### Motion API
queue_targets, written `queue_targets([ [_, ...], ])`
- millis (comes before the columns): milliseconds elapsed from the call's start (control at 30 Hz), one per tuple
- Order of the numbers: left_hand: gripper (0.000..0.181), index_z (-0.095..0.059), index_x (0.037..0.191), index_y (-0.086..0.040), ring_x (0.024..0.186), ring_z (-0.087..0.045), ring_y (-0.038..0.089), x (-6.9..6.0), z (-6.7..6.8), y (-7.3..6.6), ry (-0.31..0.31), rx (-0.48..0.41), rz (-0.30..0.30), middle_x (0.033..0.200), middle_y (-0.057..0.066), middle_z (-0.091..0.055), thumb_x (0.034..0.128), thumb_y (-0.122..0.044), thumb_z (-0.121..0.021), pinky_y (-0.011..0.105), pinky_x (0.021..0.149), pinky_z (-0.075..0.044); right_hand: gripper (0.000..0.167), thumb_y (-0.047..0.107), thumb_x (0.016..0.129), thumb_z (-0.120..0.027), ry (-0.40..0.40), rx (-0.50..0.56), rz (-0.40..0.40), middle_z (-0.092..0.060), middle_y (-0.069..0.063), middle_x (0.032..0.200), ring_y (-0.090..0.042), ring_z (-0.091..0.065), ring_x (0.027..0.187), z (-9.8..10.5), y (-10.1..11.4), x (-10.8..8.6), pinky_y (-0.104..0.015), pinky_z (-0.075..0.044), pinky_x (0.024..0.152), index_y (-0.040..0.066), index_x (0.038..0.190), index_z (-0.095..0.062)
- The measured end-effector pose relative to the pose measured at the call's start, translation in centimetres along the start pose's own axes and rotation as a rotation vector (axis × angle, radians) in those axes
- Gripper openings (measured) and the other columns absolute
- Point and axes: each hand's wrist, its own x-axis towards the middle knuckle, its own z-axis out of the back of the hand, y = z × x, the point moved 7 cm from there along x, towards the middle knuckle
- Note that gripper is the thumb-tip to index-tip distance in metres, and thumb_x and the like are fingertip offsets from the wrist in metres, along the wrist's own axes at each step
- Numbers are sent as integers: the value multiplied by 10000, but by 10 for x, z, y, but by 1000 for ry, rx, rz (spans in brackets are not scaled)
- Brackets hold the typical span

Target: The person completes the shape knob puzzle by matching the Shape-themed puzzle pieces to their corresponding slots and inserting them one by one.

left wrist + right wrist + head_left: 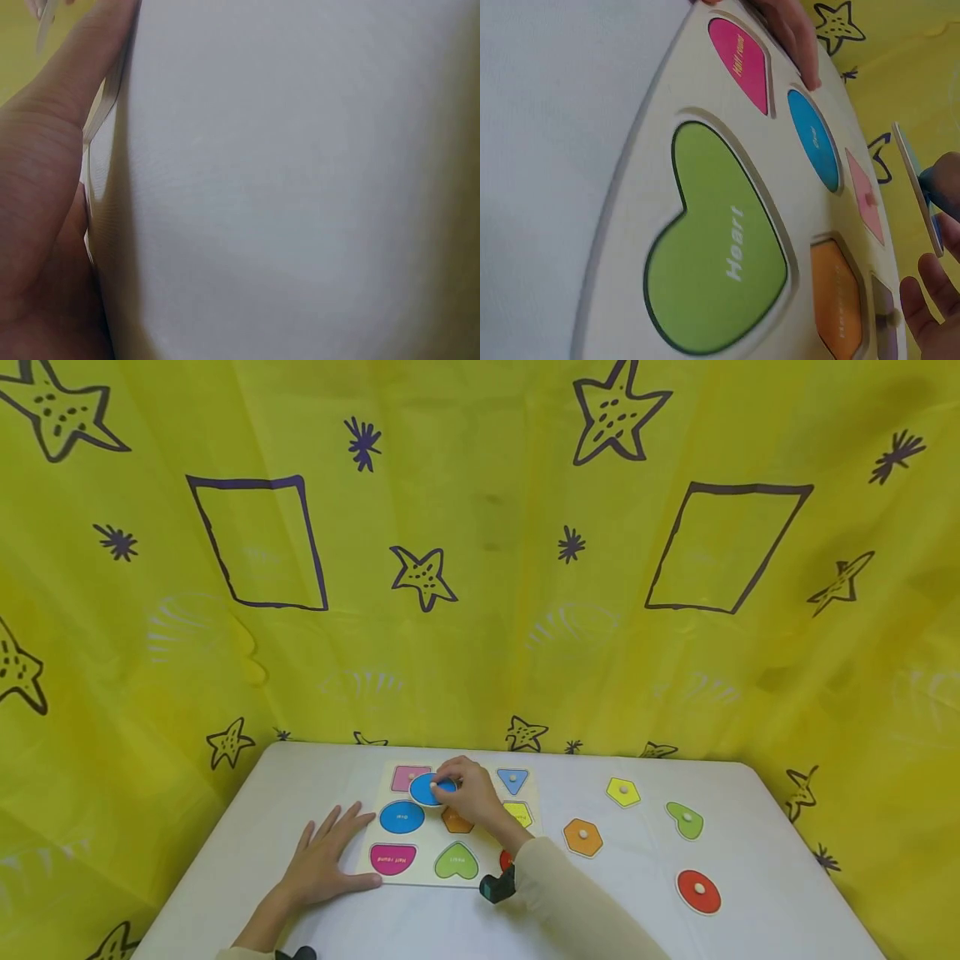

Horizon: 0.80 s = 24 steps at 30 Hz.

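Observation:
My right hand point(477, 797) pinches the small knob of a blue oval puzzle piece point(422, 788), held above the back part of a pale shape board point(429, 835). In the right wrist view the oval piece point(913, 180) is tilted nearly edge-on and apart from the board. In front of it is the board's blue slot marked Oval point(401, 817). My left hand point(322, 860) lies on the table with fingers spread, thumb and fingertips at the board's left edge. A pink square piece point(405, 779) and a blue triangle piece point(513, 779) sit in the board.
Right of the board lie loose knobbed pieces: an orange hexagon point(582, 838), a yellow pentagon point(623, 792), a green heart point(686, 821) and a red oval or circle point(699, 892). A yellow curtain point(480, 660) hangs behind the white table point(772, 843).

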Motion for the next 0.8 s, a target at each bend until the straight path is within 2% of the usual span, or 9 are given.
queue_targets([
  [100,1039,-486,1535,-219,1524,-168,491,0,0,1,1,1,-3,1640,154,-353,677,-707,-809,773,1152,-11,52,124,917,-773,6,25,10,-654,-29,1151,-228,-583,1106,-13,1,-1,-377,-548,976,108,956,-803],
  [267,1030,-483,1537,-220,1525,-168,487,1,-1,1,-6,3,-19,1643,150,-350,691,-713,-801,771,1152,-12,41,157,927,-774,5,38,-5,-655,8,1162,-206,-575,1144,-31,-4,-4,-377,-534,996,153,956,-802],
  [500,1020,-496,1530,-215,1521,-175,495,1,0,1,-18,-2,-30,1637,158,-358,691,-709,-802,780,1146,-10,51,176,915,-776,-7,-40,18,-672,2,1166,-204,-594,1149,-42,-3,-4,-447,-489,1052,150,948,-804],
  [633,1022,-520,1505,-192,1500,-193,517,0,0,0,-46,-16,-50,1615,191,-379,674,-717,-803,794,1134,-26,65,221,912,-784,-4,-76,-3,-664,11,1172,-208,-585,1165,-47,-4,-4,-477,-495,1052,165,932,-812],
  [800,1018,-526,1500,-190,1499,-200,514,-1,1,-1,-57,-24,-59,1613,189,-385,679,-728,-797,788,1138,-30,61,238,899,-796,-10,-112,6,-662,5,1153,-257,-543,1185,-52,-3,-4,-583,-353,1149,179,900,-814],
])
